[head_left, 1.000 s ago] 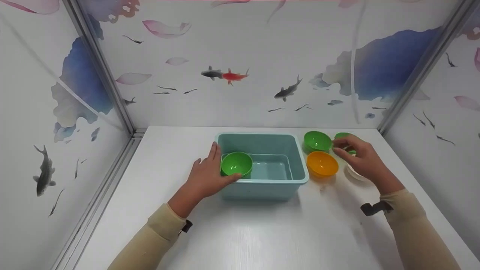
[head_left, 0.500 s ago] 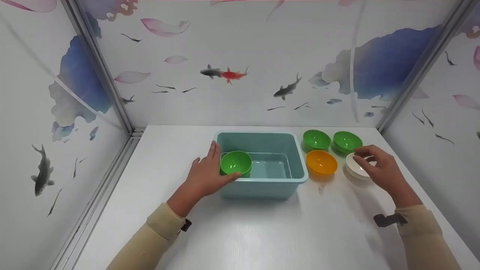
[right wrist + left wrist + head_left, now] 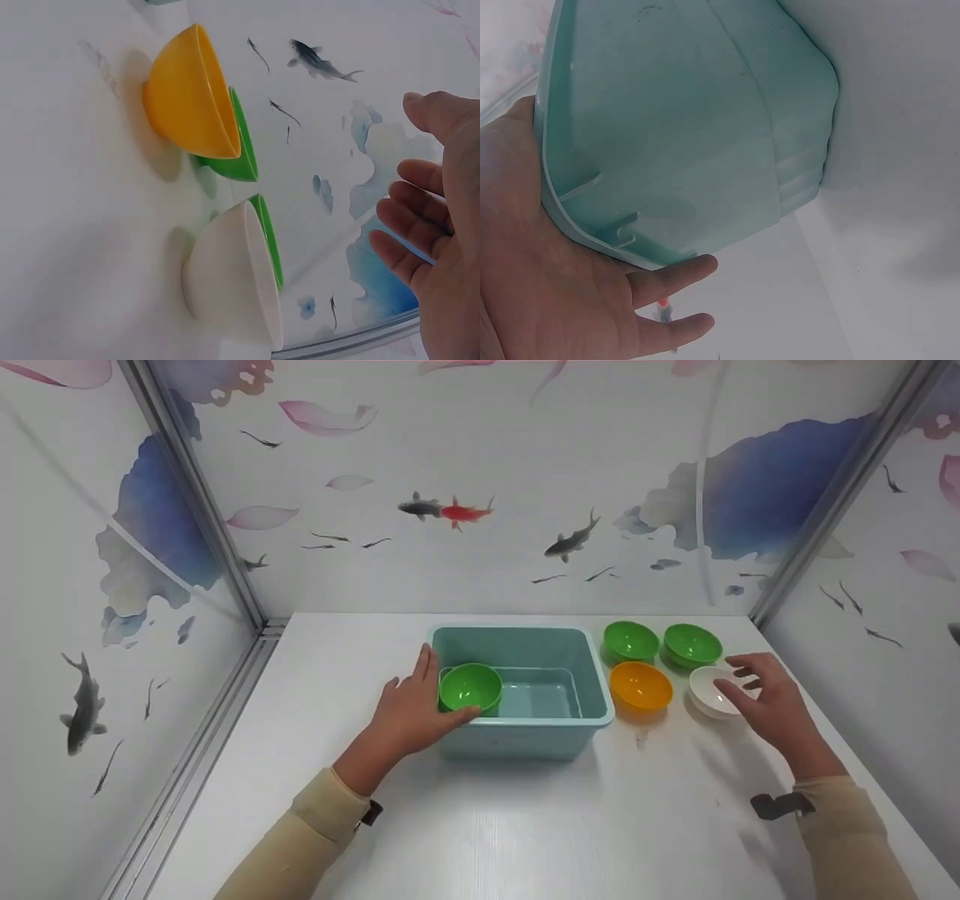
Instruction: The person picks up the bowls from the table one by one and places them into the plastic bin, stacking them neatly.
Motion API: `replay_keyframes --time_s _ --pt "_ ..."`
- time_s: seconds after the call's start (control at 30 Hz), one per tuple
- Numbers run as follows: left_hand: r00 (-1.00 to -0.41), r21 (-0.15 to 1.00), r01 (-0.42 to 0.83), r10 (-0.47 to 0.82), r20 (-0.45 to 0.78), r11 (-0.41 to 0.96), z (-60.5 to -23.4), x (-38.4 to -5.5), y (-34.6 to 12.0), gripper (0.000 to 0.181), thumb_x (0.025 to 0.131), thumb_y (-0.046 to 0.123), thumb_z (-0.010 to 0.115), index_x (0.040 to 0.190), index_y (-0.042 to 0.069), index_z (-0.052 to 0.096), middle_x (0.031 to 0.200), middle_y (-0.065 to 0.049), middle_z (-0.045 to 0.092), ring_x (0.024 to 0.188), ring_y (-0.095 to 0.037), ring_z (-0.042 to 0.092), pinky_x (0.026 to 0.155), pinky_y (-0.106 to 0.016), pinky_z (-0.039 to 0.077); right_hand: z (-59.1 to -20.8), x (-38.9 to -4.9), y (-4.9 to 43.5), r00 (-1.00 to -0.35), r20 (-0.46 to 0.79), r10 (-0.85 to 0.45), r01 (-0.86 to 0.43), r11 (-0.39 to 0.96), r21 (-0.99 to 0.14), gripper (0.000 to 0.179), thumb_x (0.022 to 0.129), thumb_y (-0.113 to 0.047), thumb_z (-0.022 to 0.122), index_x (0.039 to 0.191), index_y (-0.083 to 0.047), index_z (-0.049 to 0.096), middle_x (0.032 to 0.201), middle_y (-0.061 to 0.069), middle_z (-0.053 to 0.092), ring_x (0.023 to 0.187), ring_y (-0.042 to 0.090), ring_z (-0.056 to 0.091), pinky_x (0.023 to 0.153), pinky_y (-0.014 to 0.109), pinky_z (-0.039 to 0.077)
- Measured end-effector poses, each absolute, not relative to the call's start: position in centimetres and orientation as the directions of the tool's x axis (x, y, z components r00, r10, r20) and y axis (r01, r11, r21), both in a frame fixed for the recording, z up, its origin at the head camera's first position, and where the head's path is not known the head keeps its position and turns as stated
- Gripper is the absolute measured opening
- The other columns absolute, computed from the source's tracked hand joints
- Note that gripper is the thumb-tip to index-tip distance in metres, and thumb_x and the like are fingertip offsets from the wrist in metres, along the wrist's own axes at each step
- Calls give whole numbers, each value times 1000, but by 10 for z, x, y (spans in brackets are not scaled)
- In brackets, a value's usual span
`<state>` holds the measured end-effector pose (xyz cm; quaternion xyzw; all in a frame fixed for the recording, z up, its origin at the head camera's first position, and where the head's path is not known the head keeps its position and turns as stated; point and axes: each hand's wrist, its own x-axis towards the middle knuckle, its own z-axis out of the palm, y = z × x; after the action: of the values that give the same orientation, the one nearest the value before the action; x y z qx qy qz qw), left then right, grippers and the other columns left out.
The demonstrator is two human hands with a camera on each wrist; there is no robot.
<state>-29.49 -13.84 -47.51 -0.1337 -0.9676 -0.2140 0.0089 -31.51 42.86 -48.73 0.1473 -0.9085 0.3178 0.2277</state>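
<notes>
A green bowl [image 3: 471, 688] sits inside the left part of the pale teal plastic tub [image 3: 525, 739]. Across the tub's left front corner rests my left hand [image 3: 411, 709], fingers extended along the side and thumb along the front rim; the left wrist view shows that palm against the tub's rim [image 3: 562, 225]. Above the right side of a white bowl [image 3: 709, 690] hovers my right hand [image 3: 772, 709], its fingers loosely bent and holding nothing. In the right wrist view a gap separates this hand [image 3: 450, 217] from the white bowl [image 3: 229, 274].
Right of the tub stand an orange bowl [image 3: 641, 687] and two green bowls, one behind it [image 3: 631, 642] and one behind the white bowl [image 3: 691, 646]. Patterned panels [image 3: 487, 562] enclose the white table [image 3: 480, 840] at the back and sides.
My right hand has moved from the far right green bowl toward me and to the right, over the white bowl, and its fingers have spread slightly. The left hand stays on the tub.
</notes>
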Motion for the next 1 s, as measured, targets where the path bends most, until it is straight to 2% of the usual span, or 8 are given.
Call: replay_keyframes --time_s 0.13,0.37,0.43,0.5,0.6,0.63,0.8,1.0 --pt "-963 421 264 257 75 868 -474 -295 -138 130 94 86 58 175 -2 10 185 -19 7 160 -39 40 128 -69 24 -495 -316 437 -871 483 -96 -372 771 -517 46 104 -13 80 140 7 61 134 26 60 120 39 60 90 5 38" --pt "-963 409 267 257 81 873 -474 -296 -139 131 93 89 57 176 -2 10 185 -19 7 159 -40 42 127 -69 25 -508 -319 451 -883 468 -36 -318 778 -542 65 101 -21 85 150 8 52 140 30 57 128 47 55 96 15 38" --pt "-963 414 269 257 86 870 -474 -295 -139 131 93 88 57 175 -3 12 185 -19 9 159 -40 42 127 -70 26 -514 -320 454 -895 445 -27 -296 781 -549 73 100 -24 86 154 8 48 145 31 53 132 49 51 102 26 42" --pt "-963 419 268 256 85 868 -475 -294 -139 131 93 88 58 175 -3 11 184 -20 9 159 -41 42 127 -70 26 -521 -322 459 -914 405 -16 -265 781 -566 82 99 -28 87 158 8 42 151 32 48 137 52 46 109 42 45" --pt "-963 424 266 256 82 866 -475 -293 -138 130 94 86 59 175 -3 11 184 -20 8 159 -41 42 127 -70 26 -530 -326 467 -945 328 10 -205 762 -615 98 97 -33 89 166 7 30 160 35 38 145 56 39 113 71 41" --pt "-963 425 266 256 82 865 -475 -292 -138 130 94 86 59 175 -3 11 184 -20 9 159 -40 41 127 -70 26 -533 -327 469 -954 298 19 -184 749 -637 103 97 -34 89 168 7 26 162 36 34 148 58 36 113 76 38" --pt "-964 425 265 254 84 866 -474 -292 -137 130 94 86 59 175 -4 12 184 -20 9 159 -39 42 127 -70 26 -543 -336 480 -988 148 40 -79 691 -718 120 99 -37 87 173 5 3 170 41 17 153 65 26 118 81 29" --pt "-964 408 265 251 89 874 -474 -294 -137 130 94 86 58 175 -4 13 184 -20 11 158 -40 44 126 -70 28 -549 -347 484 -999 39 32 -7 681 -733 129 99 -42 85 172 6 -10 172 43 8 156 66 18 122 79 23"
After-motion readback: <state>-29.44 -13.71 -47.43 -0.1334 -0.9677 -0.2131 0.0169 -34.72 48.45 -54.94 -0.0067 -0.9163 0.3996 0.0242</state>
